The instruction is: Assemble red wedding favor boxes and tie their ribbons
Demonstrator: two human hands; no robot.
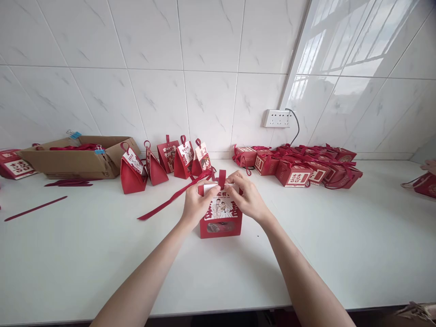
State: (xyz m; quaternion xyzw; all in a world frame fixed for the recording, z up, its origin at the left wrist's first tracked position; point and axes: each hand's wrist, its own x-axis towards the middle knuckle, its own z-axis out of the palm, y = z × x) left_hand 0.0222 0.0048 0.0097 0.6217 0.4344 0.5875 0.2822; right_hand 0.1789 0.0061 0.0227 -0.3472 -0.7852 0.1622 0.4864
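A red gift box (221, 229) with a printed couple on its white front flap and an oval window below stands upright on the table before me. My left hand (198, 200) pinches the top left of the flap. At the top right, my right hand (248, 195) grips the same edge, thumb in front and fingers behind. Between the hands a red ribbon loop (222, 178) sticks up from the box top. A long red ribbon (173, 197) trails from behind the box toward the left. What the fingers do behind the flap is hidden.
Several finished-looking triangular gift boxes (133, 175) stand behind on the left. A cardboard box (75, 163) holding red ribbons sits farther left, with loose ribbon strips (36, 209) nearby. Several red boxes with ribbons (296, 175) cluster at back right, under a wall socket (277, 119). Another person's hand (429, 168) shows far right.
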